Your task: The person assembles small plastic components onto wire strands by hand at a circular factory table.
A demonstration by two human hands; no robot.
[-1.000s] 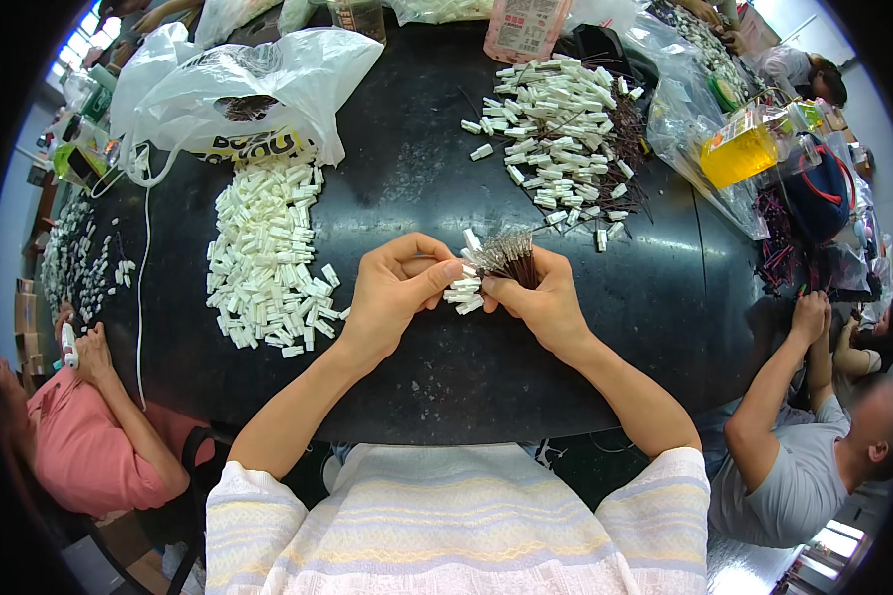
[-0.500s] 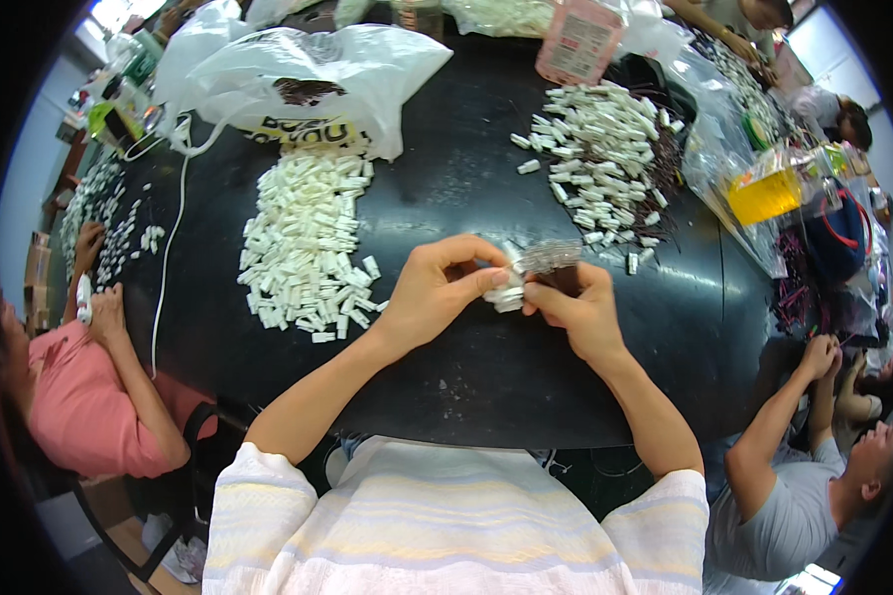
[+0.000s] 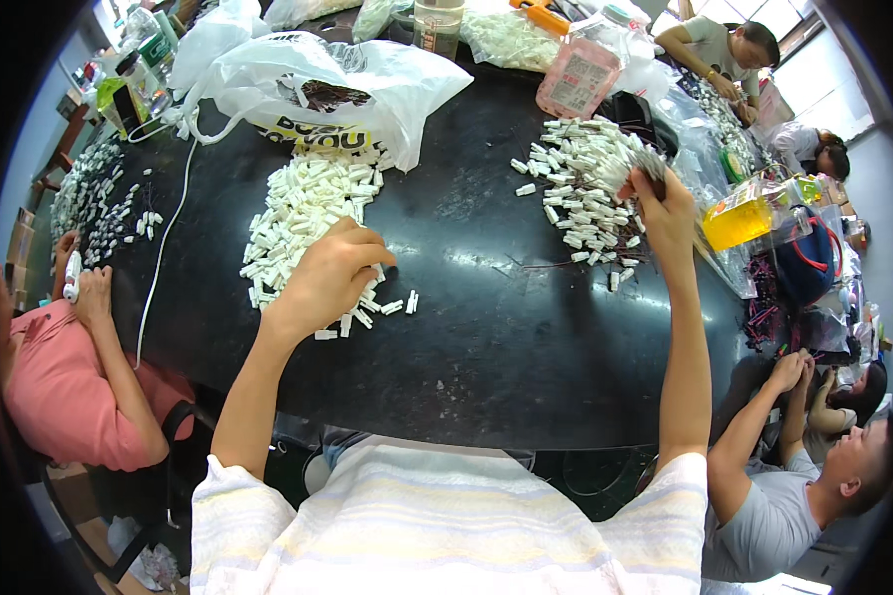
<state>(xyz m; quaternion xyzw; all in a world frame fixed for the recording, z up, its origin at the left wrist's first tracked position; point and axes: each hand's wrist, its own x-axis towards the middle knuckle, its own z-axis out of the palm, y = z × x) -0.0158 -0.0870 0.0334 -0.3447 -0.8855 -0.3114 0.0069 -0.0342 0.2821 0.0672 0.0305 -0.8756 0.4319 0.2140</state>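
Observation:
My left hand is over the near right side of a pile of small white plastic connector housings, its fingers bent and drawn together. What sits at its fingertips is hidden. Over on the right, my right hand grips a bundle of thin dark wires with silvery ends. That bundle is above the right edge of a second pile, white connectors with dark wires. A few loose white pieces lie just right of my left hand.
A white plastic bag stands behind the left pile, a pink container behind the right one. A yellow bottle and clear plastic are at right. A white cord runs along the left. Co-workers sit on both sides of the black table.
My hands have parted from in front of me. The left went leftward to the white pile; the right carried the wire bundle up and right over the other pile. The view shifted slightly.

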